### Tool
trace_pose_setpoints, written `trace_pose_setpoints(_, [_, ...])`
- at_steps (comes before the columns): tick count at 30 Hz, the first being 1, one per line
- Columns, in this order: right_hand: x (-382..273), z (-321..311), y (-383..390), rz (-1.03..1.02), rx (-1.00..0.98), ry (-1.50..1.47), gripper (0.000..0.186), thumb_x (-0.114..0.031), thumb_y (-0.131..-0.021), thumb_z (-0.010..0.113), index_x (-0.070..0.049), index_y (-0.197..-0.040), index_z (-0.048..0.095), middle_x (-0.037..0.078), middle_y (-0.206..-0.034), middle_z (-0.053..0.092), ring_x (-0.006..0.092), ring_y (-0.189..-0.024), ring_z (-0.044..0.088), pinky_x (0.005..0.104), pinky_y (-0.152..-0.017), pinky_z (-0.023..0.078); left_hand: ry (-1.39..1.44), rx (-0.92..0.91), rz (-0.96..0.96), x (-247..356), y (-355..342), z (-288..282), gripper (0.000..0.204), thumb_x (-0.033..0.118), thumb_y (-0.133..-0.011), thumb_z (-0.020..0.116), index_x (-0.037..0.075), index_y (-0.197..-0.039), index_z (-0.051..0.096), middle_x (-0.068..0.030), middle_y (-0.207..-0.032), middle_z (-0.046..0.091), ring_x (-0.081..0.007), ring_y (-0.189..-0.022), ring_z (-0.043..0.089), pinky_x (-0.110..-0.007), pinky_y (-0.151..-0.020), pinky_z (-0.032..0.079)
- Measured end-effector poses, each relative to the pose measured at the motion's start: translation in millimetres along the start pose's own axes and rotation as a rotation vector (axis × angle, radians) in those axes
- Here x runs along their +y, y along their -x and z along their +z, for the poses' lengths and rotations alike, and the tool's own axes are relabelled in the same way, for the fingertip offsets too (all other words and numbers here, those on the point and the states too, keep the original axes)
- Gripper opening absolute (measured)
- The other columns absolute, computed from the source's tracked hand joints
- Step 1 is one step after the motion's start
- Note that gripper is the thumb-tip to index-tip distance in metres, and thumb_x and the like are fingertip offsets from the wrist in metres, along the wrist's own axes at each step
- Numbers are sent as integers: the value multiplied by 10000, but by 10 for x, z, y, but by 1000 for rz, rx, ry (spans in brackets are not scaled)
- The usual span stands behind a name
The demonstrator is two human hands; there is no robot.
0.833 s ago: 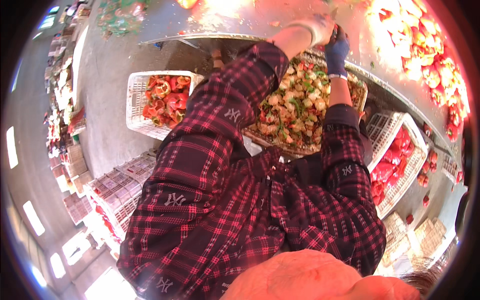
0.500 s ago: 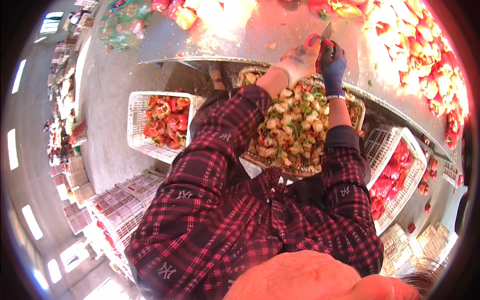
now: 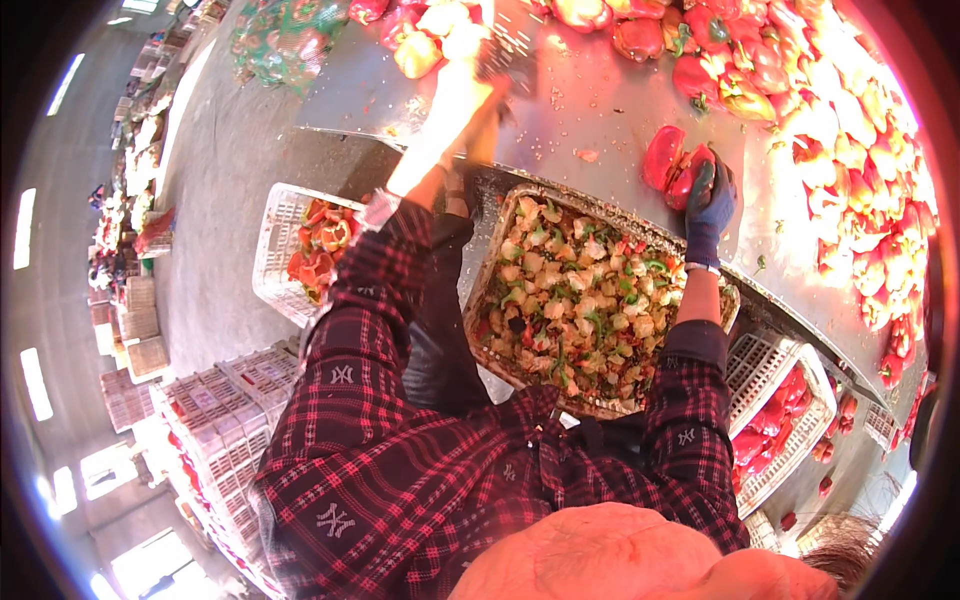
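My right hand (image 3: 712, 200), in a blue and dark glove, is closed on a red bell pepper (image 3: 672, 165) that looks split open, just above the metal table (image 3: 575, 110). My left hand (image 3: 462, 100) is over the table's left part, washed out by glare and smeared by motion. Its fingers cannot be made out, nor whether anything is in them. Between my forearms, below the table's edge, a rectangular basket (image 3: 484, 262) holds pale pepper cores (image 3: 580, 290) with green stems. No knife can be made out clearly.
Whole peppers (image 3: 850, 160) are heaped along the table's right and far side. A green net bag (image 3: 285, 45) lies at far left. White crates of red peppers stand on the floor at left (image 3: 272, 245) and right (image 3: 752, 375). Stacked crates (image 3: 215, 425) stand behind, at lower left.
Both hands were together over the table's edge, with a knife blade showing at them. Now my left hand has swung far left, and my right hand has moved right and nearer with the pepper.
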State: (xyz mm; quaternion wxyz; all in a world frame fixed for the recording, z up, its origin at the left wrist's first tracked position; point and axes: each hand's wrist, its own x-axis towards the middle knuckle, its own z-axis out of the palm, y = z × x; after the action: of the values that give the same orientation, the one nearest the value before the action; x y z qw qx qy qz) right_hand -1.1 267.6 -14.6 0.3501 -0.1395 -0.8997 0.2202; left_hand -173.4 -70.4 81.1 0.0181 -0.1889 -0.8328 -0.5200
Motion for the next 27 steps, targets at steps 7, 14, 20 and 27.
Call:
trace_pose_setpoints(7, [-12,-84,3,113,-21,96,377,-337,-949,433,-67,-1134,620,164,-1072,618,363,-980,570,434,-878,429,-418,310,383,-30,-747,86,380,5,-798,554,70,-1171,525,-158,-821,651,-294,-688,643,-367,-589,503])
trace_pose_setpoints(14, [-80,-65,-45,54,-1,50,380,-344,-947,443,-58,-1117,626,165,-1072,623,363,-988,574,427,-881,434,-662,7,292,-765,-830,395,383,14,-800,541,70,-1178,516,-165,-831,651,-305,-699,641,-377,-603,503])
trace_pose_setpoints(20, [2,-52,4,49,2,41,373,-346,-945,450,-70,-1132,618,163,-1086,620,362,-989,581,434,-876,439,-524,-196,195,-682,-583,220,385,21,-802,530,70,-1184,509,-171,-840,652,-315,-708,640,-385,-615,502])
trace_pose_setpoints(27, [21,-29,22,48,-25,29,388,-312,-920,416,-87,-1189,582,157,-1125,602,361,-1030,550,437,-893,419,-631,-253,171,-620,-663,426,389,29,-804,517,69,-1191,501,-177,-850,652,-327,-719,638,-395,-628,501])
